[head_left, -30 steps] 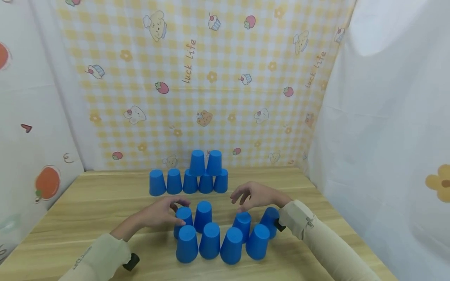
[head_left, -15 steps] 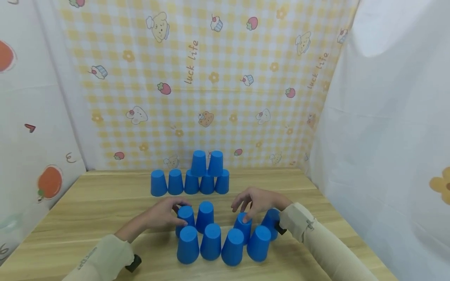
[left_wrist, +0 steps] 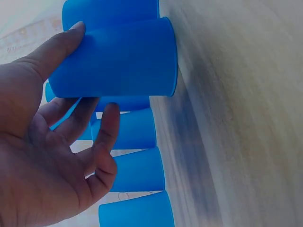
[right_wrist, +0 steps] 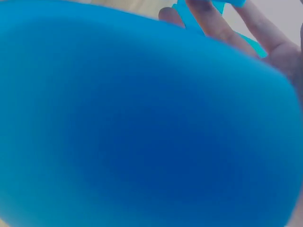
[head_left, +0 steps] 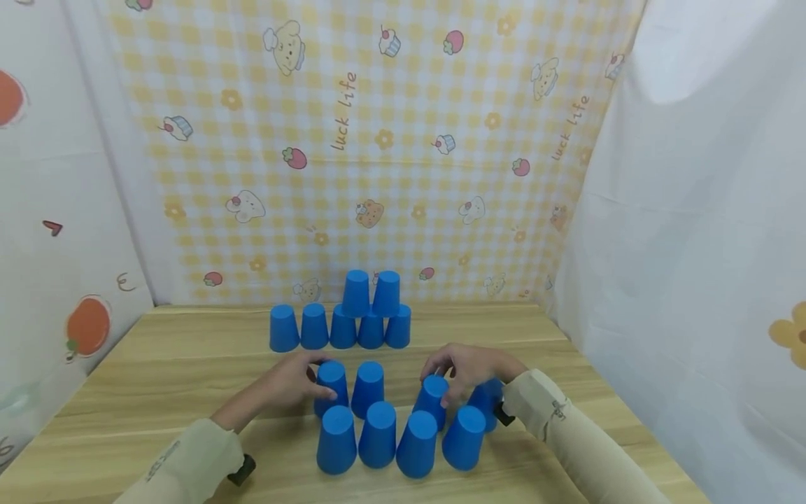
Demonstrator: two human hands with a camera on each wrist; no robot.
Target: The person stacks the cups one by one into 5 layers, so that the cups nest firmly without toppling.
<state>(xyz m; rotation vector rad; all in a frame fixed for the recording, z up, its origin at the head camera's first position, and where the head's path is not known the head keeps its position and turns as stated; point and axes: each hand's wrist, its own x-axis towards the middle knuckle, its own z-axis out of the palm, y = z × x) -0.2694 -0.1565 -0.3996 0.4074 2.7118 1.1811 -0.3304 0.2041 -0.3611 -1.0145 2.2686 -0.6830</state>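
My left hand point(head_left: 286, 381) pinches an upside-down blue cup point(head_left: 336, 378) near its closed top. In the left wrist view the thumb lies on one side of this cup point(left_wrist: 118, 59) and fingers reach under the other. My right hand point(head_left: 472, 367) grips another upturned blue cup point(head_left: 429, 402), slightly tilted, between thumb and fingers. Just right of the left hand's cup stands one more blue cup point(head_left: 368, 392). Close to the right wrist is a further cup point(head_left: 485, 406), partly hidden. A blurred blue cup surface point(right_wrist: 151, 132) fills most of the right wrist view.
In front of the hands several upturned blue cups point(head_left: 378, 437) stand in a row. Farther back, a row of cups point(head_left: 283, 329) carries two cups point(head_left: 355, 294) on its right part. A checked cloth point(head_left: 403, 175) hangs behind the wooden table point(head_left: 189, 364).
My left hand has taken hold of its cup and raised it slightly. My right hand has come down and closed round its cup, which has shifted a little and tilted.
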